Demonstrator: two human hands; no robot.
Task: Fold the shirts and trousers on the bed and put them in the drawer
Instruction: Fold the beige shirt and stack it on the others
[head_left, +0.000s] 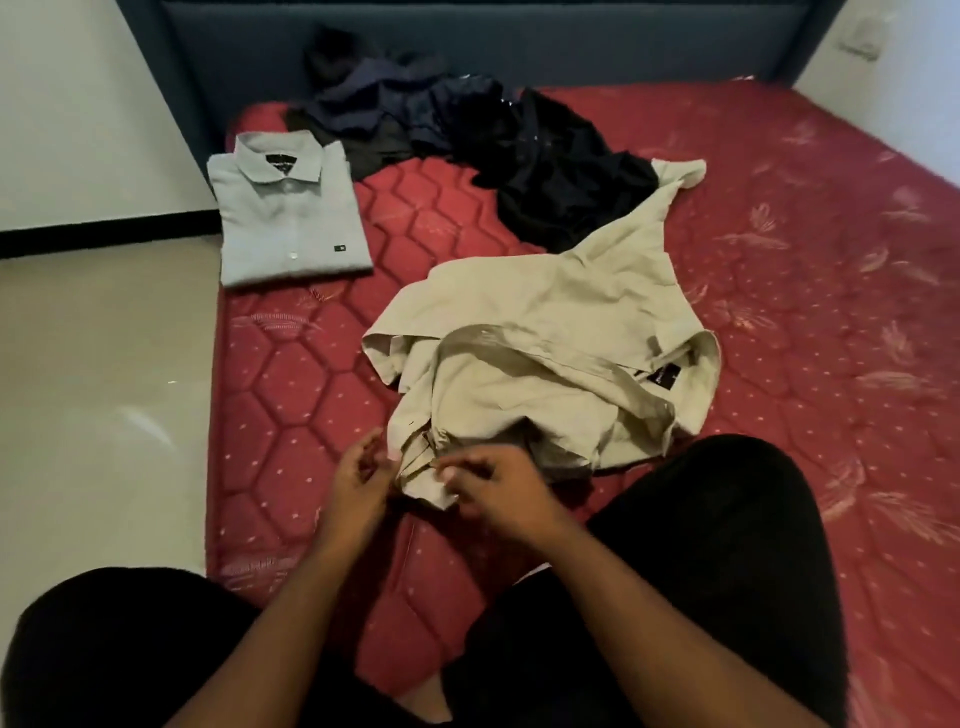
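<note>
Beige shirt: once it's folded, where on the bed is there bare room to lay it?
Bare mattress lies right of the beige shirt. A smaller patch sits between the folded grey shirt and the left hand. The top is crowded by the dark clothes pile.

Both hands, left hand (360, 475) and right hand (497, 488), pinch the crumpled beige shirt (545, 332) on the red mattress (779, 234).

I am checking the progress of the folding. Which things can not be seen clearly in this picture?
- Drawer: outside the head view.
- Dark pile: the garments overlap; their number and kind are unclear.
- Left hand and right hand: motion blur hides their exact hold on the beige shirt.
- Grey shirt label: too small.
</note>
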